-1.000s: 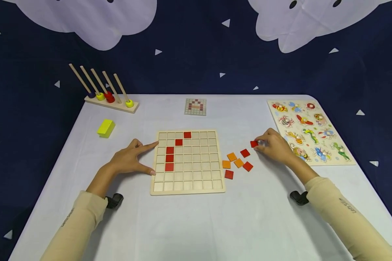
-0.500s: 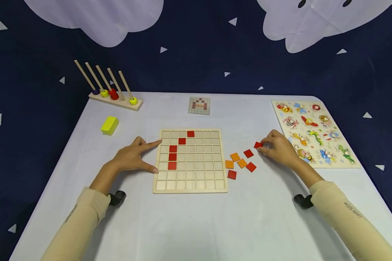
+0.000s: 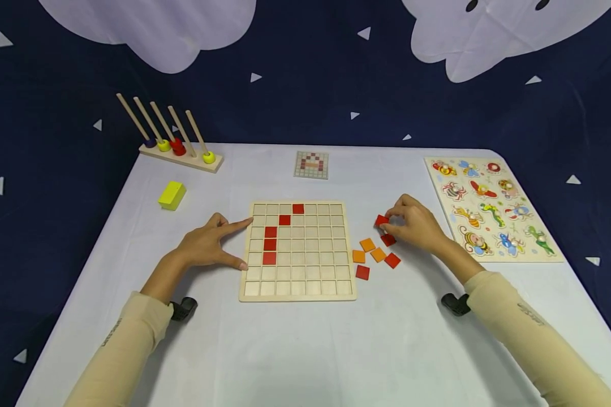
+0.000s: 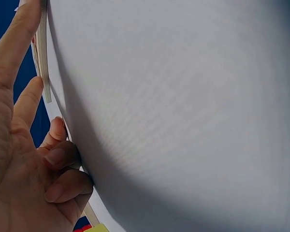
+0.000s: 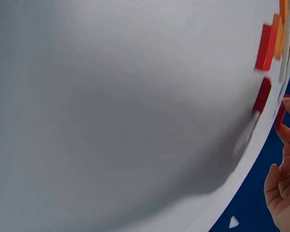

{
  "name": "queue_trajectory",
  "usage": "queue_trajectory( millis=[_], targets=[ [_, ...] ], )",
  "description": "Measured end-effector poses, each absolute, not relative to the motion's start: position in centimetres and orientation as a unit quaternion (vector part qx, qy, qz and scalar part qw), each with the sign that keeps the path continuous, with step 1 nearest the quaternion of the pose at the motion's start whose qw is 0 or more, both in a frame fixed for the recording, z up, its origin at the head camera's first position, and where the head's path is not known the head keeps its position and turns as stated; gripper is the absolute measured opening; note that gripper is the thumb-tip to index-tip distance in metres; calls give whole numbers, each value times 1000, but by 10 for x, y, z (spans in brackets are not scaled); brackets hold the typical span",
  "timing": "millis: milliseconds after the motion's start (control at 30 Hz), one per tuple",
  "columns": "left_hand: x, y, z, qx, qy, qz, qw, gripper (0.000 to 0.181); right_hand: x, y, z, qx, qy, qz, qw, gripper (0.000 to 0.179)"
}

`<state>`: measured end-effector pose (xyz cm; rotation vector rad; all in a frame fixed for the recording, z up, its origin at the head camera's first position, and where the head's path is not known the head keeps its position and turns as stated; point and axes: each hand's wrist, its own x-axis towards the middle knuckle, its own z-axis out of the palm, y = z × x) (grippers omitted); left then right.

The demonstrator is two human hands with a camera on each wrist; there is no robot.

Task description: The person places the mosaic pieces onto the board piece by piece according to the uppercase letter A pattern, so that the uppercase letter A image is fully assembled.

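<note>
My right hand (image 3: 416,224) pinches a red square tile (image 3: 381,220) between thumb and fingertips, to the right of the wooden grid board (image 3: 305,291). In the right wrist view the held tile (image 5: 281,112) stands on edge, raised above the tabletop. Thumb and index finger of my left hand (image 3: 203,244) are spread apart and touch the board's left edge; the left wrist view shows its other fingers bent. Several red tiles (image 3: 270,245) fill cells in a slanting line and a column on the board. Loose red tiles (image 3: 392,260) and orange tiles (image 3: 378,255) lie beside its right edge.
A small pattern card (image 3: 311,165) lies behind the board. At back left stand a peg stacker (image 3: 198,163) with coloured rings and a yellow block (image 3: 172,195). An insect puzzle board (image 3: 489,212) lies at right, near my right forearm.
My right hand has moved left with the red tile, now close above a loose red one. The head view shifted slightly earlier; my left hand stays at the board's edge.
</note>
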<state>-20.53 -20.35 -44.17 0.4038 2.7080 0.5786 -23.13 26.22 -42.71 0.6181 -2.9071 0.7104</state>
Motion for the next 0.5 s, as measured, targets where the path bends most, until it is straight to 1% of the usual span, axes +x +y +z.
queue_trajectory(
  millis=[167, 500],
  targets=[
    [-205, -204, -442, 140, 953, 205, 174, 112, -237, 236, -425, 217, -948, 231, 16, 25],
    [-205, -204, -442, 140, 953, 206, 172, 111, -245, 186, -419, 257, -939, 228, -12, 28]
  ],
)
